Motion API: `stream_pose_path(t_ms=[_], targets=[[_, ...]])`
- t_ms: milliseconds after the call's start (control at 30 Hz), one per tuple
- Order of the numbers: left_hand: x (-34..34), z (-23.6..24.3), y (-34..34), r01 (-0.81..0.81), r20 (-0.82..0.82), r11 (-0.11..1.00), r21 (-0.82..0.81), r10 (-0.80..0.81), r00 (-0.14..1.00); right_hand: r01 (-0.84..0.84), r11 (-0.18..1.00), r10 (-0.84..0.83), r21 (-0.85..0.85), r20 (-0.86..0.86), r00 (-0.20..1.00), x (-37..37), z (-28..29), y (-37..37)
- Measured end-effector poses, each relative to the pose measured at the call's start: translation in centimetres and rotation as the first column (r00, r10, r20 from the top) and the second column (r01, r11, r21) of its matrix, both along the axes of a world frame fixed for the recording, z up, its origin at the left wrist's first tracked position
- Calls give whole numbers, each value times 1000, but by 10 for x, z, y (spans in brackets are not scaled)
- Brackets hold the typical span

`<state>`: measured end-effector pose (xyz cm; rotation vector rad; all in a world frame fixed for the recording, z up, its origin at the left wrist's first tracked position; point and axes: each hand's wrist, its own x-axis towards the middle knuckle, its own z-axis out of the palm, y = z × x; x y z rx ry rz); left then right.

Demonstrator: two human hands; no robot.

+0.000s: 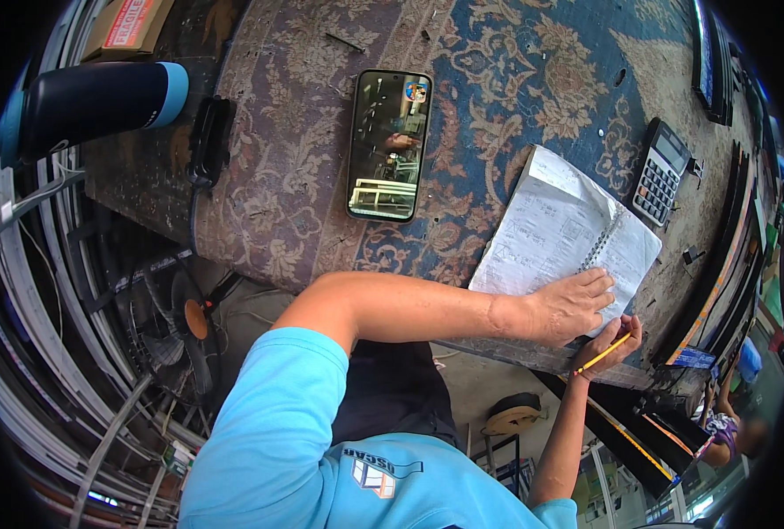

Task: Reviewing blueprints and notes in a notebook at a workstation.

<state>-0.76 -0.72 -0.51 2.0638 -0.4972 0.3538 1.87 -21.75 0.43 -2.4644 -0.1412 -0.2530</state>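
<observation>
Bottle [92, 108], dark blue with light-blue ends: we list it beyond the left edge of the carpet-covered tabletop [471, 115]. Cardboard box [133, 26], one: near the far left corner. Fan [196, 319]: below the near left corner. Black case [210, 141], narrow: along the left edge. Phone [386, 145], one, screen lit: lying about midway between the left and right edges. Spiral notebook [542, 229], open, handwritten pages: on the right part of the tabletop, its lower corner close to the near edge. Left hand [571, 307]: laid palm down on the notebook, bent fingers side by side; we see nothing clasped in its grip. Yellow pencil [601, 354], one: slanting across the right hand [624, 344], whose grip is clamped on it at the notebook's lower corner, by the near edge. Calculator [660, 173], grey, dark keys: just beside the notebook, toward the right edge. Another person [725, 430]: beyond the near right corner.
</observation>
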Motion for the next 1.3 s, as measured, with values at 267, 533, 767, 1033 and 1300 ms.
stream_pose_path(t_ms=[267,533,767,1033,1300], targets=[[0,0,0,2,-10,1000,-5,-3,1000,6,1000,-6,-15,-1,1000,-1,1,1],[-3,6,5,18,-59,999,32,-17,998,11,999,-13,-47,-26,1000,0,0,-4],[-20,6,17,-196,71,978,64,192,979,16,999,-16,-31,-14,1000,-2,-6,-9],[-7,-6,-10,-89,-14,996,-6,89,996,23,999,-25,-36,-45,999,0,-1,0],[0,-1,-3,-23,4,999,28,23,1000,15,998,-17,-65,-26,1000,0,-1,-1]])
